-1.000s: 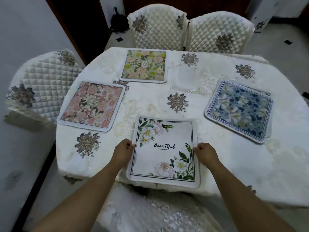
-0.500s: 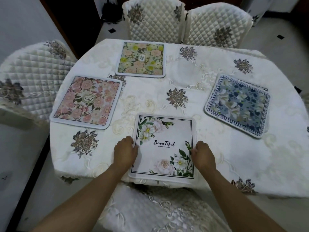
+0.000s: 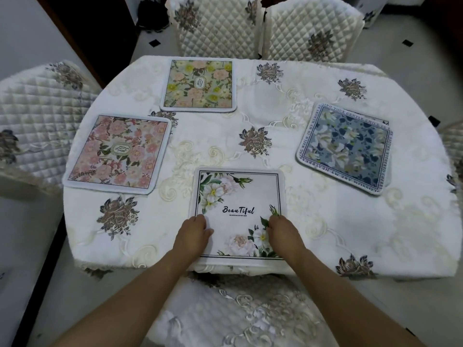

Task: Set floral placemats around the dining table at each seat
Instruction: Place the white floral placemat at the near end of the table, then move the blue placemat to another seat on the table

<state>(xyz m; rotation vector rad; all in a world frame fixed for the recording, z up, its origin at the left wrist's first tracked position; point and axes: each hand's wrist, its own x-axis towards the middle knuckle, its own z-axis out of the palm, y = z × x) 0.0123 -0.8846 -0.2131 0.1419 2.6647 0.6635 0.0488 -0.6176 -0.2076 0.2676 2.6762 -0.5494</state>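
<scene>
The left hand (image 3: 193, 234) and right hand (image 3: 283, 234) have slid inward onto the white rounded-square placemat (image 3: 239, 194) (printed "Beautiful") at the near edge of the table (image 3: 375, 234). Their fingers curl down on it. Whether they pinch or press, I cannot tell.

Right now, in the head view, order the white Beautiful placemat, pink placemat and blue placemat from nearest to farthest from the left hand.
1. White Beautiful placemat: touching the left hand, at the table's near edge.
2. Pink placemat: on the left side.
3. Blue placemat: on the far right side.
</scene>
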